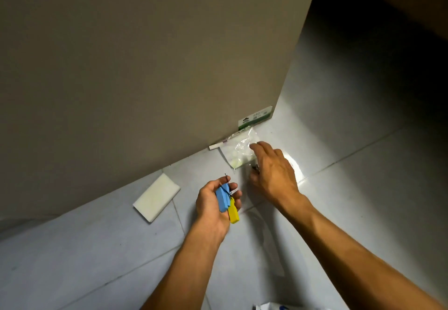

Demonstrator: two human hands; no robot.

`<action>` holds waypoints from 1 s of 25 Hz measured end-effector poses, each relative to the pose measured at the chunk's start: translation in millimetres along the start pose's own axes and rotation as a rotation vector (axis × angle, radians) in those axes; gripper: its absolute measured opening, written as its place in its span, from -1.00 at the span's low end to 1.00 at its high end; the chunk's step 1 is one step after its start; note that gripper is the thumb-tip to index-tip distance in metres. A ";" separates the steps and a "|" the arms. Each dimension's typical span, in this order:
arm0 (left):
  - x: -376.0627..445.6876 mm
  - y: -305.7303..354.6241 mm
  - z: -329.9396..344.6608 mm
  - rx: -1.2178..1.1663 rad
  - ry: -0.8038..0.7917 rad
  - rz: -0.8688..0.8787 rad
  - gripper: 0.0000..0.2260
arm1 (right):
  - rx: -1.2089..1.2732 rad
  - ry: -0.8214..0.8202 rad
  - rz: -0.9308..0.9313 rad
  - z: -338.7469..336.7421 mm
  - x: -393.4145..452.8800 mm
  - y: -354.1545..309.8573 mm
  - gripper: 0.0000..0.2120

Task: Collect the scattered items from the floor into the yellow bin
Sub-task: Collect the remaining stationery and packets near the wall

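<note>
right now your left hand (213,203) is curled around a blue block (222,199) and a yellow block (233,212), with a thin black wire clip (227,188) caught between the fingertips, so that hand is already full. your right hand (274,174) reaches out with fingers spread and relaxed, tips just touching the clear plastic bag (242,150) that lies on the tiled floor (339,154) against the foot of the beige wall (145,67). it grips nothing yet.

expect the bag to be very light, limp and slick; it will crumple and slide on the glossy tile rather than lift cleanly. pinch it at the stiffer top edge, near the green-and-white card header (255,118), or gather a fold in the middle. a slim white stick (221,144) lies along the wall touching the bag's upper corner, and it may roll when the bag moves.

the white pad (157,197) to the left looks soft and light, easy to take by one long edge.

the header carries a dark logo and small print, too small to read. the yellow bin is not in view, so you cannot tell how far you must carry.
</note>
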State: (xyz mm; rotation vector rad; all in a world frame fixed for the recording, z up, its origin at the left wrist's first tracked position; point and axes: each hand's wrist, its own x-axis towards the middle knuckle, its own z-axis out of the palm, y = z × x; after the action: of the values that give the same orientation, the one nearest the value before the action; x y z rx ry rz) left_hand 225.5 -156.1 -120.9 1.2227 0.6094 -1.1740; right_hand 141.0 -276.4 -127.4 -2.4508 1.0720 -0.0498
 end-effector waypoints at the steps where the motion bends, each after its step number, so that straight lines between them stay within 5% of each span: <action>1: 2.6 4.8 -4.0 0.005 0.002 0.013 -0.77 | -0.110 -0.071 -0.070 6.3 11.9 0.6 -0.45; 7: 7.9 17.4 -12.0 0.123 0.051 0.021 -0.62 | -0.154 0.067 -0.124 18.9 10.1 0.6 -0.77; 10: 4.2 23.0 -3.5 0.072 -0.061 -0.051 -0.43 | -0.065 0.132 -0.407 11.9 -14.3 -20.5 -0.74; 12: 2.5 23.6 0.0 0.110 -0.029 -0.040 -0.60 | 0.074 0.059 -0.430 7.7 -15.1 -32.0 -0.69; 14: 4.2 25.3 -3.8 0.183 0.096 0.082 -0.81 | 0.241 0.130 -0.255 5.4 12.3 -34.1 -0.71; 18: 1.0 28.0 -24.5 0.189 0.182 0.135 -0.87 | -0.174 -0.071 -0.214 25.0 60.6 -22.0 -0.58; 20: -2.8 32.8 -34.3 0.196 0.253 0.245 -0.88 | -0.289 -0.018 -0.214 34.8 61.5 -18.6 -0.69; 23: -6.0 54.8 -61.9 0.560 0.469 0.591 -0.83 | -0.224 0.068 -0.196 35.8 42.7 -14.5 -0.82; 25: -4.2 66.6 -87.1 0.975 0.583 0.779 -0.75 | 0.130 0.150 0.001 27.0 18.1 -4.4 -0.90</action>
State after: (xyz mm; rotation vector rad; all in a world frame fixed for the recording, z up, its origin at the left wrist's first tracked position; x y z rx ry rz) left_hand 303.8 -79.3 -116.8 2.3873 -0.1271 -0.3815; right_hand 162.3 -275.8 -152.3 -2.3592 1.0959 -0.2987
